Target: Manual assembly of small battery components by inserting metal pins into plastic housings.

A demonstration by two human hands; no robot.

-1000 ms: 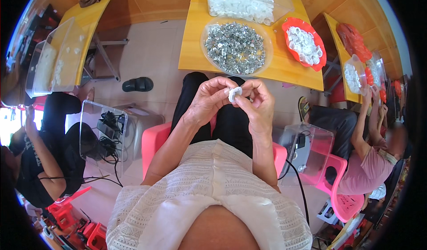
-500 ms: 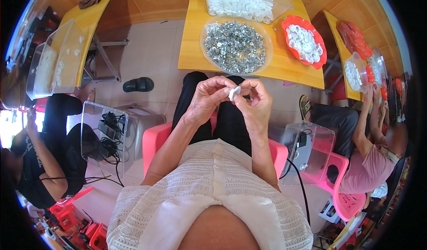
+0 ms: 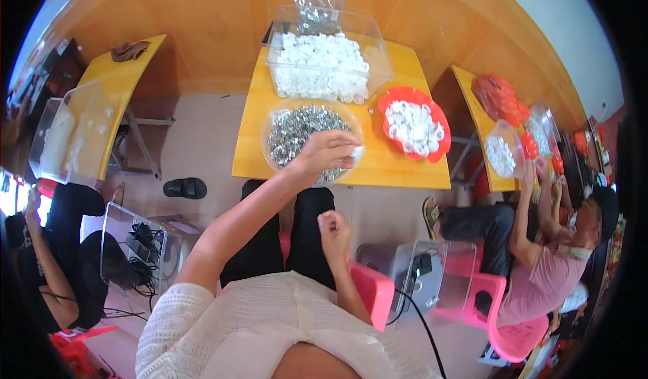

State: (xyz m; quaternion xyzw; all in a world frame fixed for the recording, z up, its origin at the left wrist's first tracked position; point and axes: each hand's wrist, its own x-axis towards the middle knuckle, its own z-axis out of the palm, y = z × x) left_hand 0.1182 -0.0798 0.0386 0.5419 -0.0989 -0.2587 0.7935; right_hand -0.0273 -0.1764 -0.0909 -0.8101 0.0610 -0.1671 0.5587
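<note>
Two hands apart: the left hand (image 3: 329, 151) over a round clear tub (image 3: 266, 137), the right hand (image 3: 335, 234) above the lap.
At the centre of the frame, the left thumb and fingers pinch a small white plastic piece (image 3: 358, 153) above the tub's silvery metal pieces (image 3: 304, 126); the right hand's fingers curl inward, and whether they press together or hold anything cannot be told. On the yellow table (image 3: 405, 174), a red scalloped dish (image 3: 435, 109) of white pieces stands right of the tub, a clear rectangular bin (image 3: 379, 65) behind.
</note>
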